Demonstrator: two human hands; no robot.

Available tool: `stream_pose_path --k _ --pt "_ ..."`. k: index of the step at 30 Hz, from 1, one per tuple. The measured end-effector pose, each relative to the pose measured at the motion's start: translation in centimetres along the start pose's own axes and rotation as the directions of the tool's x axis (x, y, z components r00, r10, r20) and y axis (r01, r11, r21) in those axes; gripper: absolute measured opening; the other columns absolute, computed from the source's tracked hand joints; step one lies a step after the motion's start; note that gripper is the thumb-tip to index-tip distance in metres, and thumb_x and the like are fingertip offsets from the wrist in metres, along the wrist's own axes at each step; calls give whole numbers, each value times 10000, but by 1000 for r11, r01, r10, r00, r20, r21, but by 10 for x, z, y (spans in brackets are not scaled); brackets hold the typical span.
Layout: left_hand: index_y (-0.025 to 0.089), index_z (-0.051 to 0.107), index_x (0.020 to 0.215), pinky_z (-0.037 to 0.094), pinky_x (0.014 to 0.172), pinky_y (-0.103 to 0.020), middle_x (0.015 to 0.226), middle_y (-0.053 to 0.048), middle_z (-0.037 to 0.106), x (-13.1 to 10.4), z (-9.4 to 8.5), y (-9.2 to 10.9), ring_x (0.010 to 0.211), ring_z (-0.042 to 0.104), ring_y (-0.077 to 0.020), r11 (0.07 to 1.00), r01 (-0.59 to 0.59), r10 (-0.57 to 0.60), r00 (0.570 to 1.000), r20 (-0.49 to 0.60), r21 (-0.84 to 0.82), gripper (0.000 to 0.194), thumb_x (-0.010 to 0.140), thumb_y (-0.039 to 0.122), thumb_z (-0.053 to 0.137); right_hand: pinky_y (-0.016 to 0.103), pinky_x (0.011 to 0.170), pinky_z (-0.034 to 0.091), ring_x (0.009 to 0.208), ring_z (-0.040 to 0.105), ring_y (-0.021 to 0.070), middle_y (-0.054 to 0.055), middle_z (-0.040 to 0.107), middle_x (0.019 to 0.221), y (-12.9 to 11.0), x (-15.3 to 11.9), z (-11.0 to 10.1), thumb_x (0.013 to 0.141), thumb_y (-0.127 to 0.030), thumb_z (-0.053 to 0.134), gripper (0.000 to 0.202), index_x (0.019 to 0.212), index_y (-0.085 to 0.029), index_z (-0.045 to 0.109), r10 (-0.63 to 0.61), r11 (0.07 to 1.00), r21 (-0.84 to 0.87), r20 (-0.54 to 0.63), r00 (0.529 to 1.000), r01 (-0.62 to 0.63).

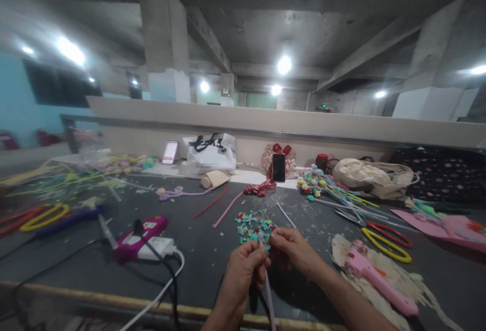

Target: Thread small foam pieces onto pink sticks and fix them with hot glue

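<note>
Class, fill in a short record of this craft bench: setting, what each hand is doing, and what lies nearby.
Setting: dark worktable under a concrete ceiling
Left hand: grips a thin pale stick
Right hand: pinches the stick's top end
Just beyond the hands: pile of small coloured bits
Right side: pink glue gun, yellow-handled scissors
Left side: magenta power strip
Back: black phone, white bag

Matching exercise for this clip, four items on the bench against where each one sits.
Things:
1. pink glue gun
2. black phone
3. power strip
4. pile of small coloured bits

Places:
A. propped upright at the back ledge
B. just beyond the two hands
C. lying on paper scraps at the right
D. left of the hands, cables plugged in

Pairs: 1-C, 2-A, 3-D, 4-B
</note>
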State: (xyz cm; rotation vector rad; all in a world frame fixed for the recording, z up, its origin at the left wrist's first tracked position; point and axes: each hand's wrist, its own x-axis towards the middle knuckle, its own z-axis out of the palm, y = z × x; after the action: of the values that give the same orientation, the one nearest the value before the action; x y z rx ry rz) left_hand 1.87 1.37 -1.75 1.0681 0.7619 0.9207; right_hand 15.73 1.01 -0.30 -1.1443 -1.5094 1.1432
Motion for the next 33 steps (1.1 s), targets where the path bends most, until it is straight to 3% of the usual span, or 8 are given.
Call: stream_pose_path --k 4,8,18,27,33 --pt "151 487 534 225 312 -144 295 72 415 0 -1 1 248 295 -25 998 -23 24 1000 16 -56 264 654 381 535 147 273 248 283 395 34 -52 523 499 -2 3 -3 705 -408 488 273 715 -139 529 0 1000 -14 -59 998 0" --pt "148 491 538 224 307 -142 298 72 410 0 -3 3 257 296 -25 996 -14 15 1000 12 -83 261 659 375 533 139 284 239 289 369 33 -92 430 401 -6 1 -4 667 -316 556 179 626 -155 489 -34 999 -28 -113 993 31" --pt "149 496 546 213 285 -141 289 73 423 -1 -2 3 231 299 -27 998 19 -16 998 59 -56 269 638 397 550 153 338 277 362 407 46 -65 478 465 -11 -6 -3 640 -305 595 163 671 -150 555 -53 998 -40 -35 998 51" --pt "146 509 546 201 261 -143 268 64 439 1 1 0 205 328 -38 1000 3 -3 1000 -17 14 289 591 423 578 146 333 264 351 396 41 -71 444 437 -14 -7 -7 690 -300 545 160 654 -145 522 -50 998 -44 -15 999 49" --pt "148 502 545 163 240 -144 367 41 538 -2 6 -2 184 318 -27 992 -8 24 991 -132 124 256 537 376 618 141 329 277 355 420 47 -70 451 433 -17 -7 -16 695 -256 535 117 666 -144 518 -48 997 -69 -24 999 46"
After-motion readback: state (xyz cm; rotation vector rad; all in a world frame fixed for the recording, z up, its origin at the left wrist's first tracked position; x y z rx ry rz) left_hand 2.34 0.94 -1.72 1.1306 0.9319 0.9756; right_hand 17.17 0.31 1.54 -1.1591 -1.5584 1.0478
